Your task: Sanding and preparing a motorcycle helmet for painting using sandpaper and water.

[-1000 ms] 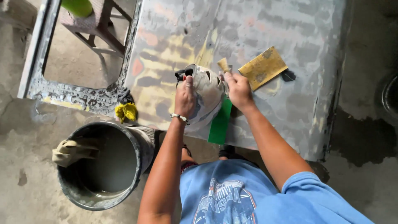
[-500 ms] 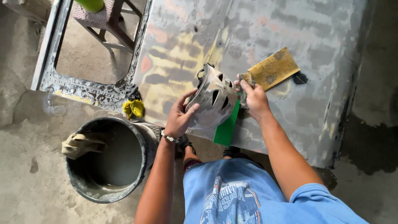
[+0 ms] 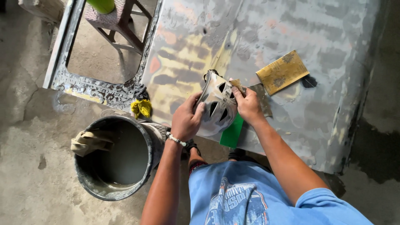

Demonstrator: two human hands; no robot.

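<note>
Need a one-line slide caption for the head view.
Both hands, left and right, hold a grey vented plastic cover over a sanded metal panel, beside a dark bucket.

Grey slotted part, held up
The grey moulded part point(image 3: 216, 109) with dark slot openings is tilted on edge above the sanded panel point(image 3: 258, 37), small sandpaper scrap point(image 3: 237, 84) against its top.

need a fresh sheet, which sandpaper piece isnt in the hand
The yellow-brown sandpaper sheet lying flat on the panel; the small piece is pinched in the right hand.
</note>
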